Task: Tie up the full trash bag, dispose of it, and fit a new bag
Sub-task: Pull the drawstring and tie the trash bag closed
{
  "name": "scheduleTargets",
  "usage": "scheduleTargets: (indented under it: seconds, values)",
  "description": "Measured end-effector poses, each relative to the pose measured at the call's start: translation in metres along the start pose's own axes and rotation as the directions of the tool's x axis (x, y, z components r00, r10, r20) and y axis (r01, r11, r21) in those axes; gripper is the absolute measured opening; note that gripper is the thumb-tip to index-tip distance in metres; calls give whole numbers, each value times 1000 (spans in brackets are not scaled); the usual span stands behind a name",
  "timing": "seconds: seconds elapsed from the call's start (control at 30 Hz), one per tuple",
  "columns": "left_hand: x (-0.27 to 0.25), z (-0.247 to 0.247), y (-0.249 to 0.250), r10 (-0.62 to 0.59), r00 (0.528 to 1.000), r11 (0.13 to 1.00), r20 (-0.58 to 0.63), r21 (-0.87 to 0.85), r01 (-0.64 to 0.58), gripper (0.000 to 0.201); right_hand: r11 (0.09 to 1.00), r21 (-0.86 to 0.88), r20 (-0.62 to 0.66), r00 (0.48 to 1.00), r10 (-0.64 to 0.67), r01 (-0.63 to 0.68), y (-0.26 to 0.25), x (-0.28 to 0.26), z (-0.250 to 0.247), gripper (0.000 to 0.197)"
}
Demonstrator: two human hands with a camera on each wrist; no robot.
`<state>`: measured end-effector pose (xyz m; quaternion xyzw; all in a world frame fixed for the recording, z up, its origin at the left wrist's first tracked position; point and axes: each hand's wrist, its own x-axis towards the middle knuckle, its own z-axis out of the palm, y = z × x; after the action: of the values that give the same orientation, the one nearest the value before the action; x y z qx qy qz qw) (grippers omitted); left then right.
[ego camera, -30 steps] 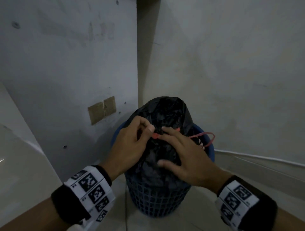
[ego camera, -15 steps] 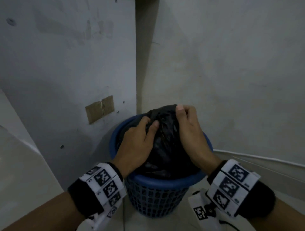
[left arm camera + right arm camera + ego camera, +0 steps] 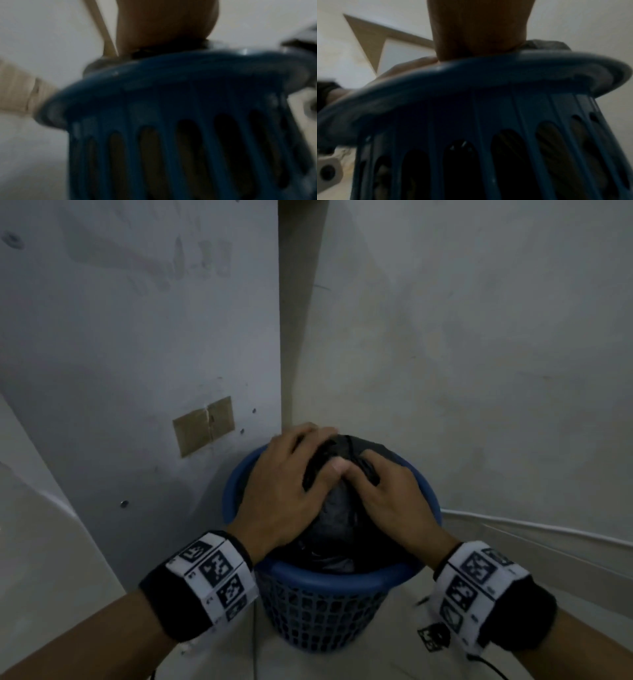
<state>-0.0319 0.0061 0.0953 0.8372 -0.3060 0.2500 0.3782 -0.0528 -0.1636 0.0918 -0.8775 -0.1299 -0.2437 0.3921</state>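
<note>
Both of my hands are on the black trash bag [image 3: 337,508], which sits inside the blue slotted basket [image 3: 329,580] in the corner of the room. The bag is the landmark for me: my left hand [image 3: 284,491] lies over its left side and top, with the fingers curled around a dark fold of plastic near its crown. My right hand [image 3: 390,501] lies on its right side, and its fingers also bend into the plastic just beside my left thumb. So I judge that both hands grasp the gathered neck of the bag, but the exact pinch is hidden under the fingers.

From the wrist views I see only the blue rim [image 3: 171,70] of the basket from below and the heel of each hand above it, all blurred, so they tell me nothing about the fingers.

I think the step in hand is the closing of the bag. I cannot see a knot or a tie from here, so I cannot say if the closing is finished. The bag is not yet lifted out; it fills the basket up to the rim.

The next move, as I judge it, calls for a firm hold on the neck and a straight pull upward. The basket is light and may rise together with the bag, so one hand may need to hold the rim down. Thin plastic can also tear if I pull on a small fold only.
</note>
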Motion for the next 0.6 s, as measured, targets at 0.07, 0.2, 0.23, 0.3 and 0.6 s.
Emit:
scheduleTargets:
  seconds: [0.07,0.2,0.23,0.3,0.6]
  values:
    - [-3,2,-4,86,985,996,150,25,-91,51,972,218,2,996,90,-88,0,3,-2,41]
    - [0,5,-11,17,983,993,182,111,-38,41,944,285,-90,976,196,-164,-2,2,-3,27]
    - [2,5,-12,1,981,991,192,130,-27,40,959,244,-130,975,180,-145,-2,1,-4,21]
    - [5,6,-13,-32,979,990,202,144,3,43,996,78,-223,973,65,-48,-1,-3,-9,13]
    - [10,11,-14,-280,945,934,172,-177,309,62,976,-208,-9,997,71,-71,3,-32,-4,74]
